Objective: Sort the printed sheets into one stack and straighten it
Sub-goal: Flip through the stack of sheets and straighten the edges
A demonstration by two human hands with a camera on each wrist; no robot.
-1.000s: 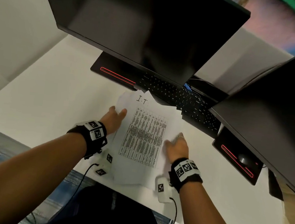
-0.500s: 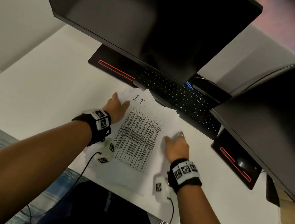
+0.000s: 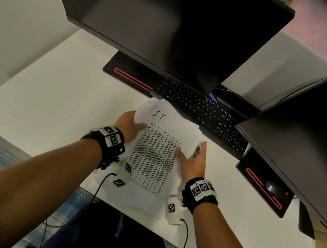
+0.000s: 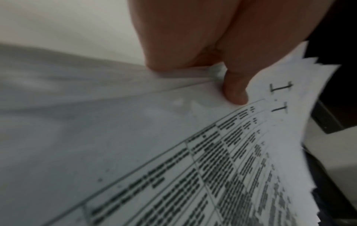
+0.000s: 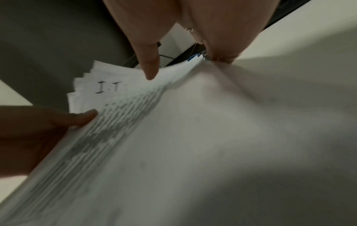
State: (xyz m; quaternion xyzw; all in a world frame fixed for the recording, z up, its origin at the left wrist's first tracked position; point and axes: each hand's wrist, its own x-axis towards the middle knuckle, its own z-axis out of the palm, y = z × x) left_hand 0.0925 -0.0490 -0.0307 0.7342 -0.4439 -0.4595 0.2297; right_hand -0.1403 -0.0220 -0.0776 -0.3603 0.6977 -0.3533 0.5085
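Squaring printed sheets [image 3: 155, 156]
My left grip [image 3: 130, 125] pinches them, my right grip [image 3: 194, 162] lies open; pushing unevenly could fan them.

Bare desk [image 3: 47, 109] left of the sheets [image 3: 154, 153]; keyboard [image 3: 197, 105], overhanging monitor [image 3: 169, 32] just behind.

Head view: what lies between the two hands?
Head view: the printed sheets, topped by a table headed I.T; left hand pinches one side, right hand touches the other.
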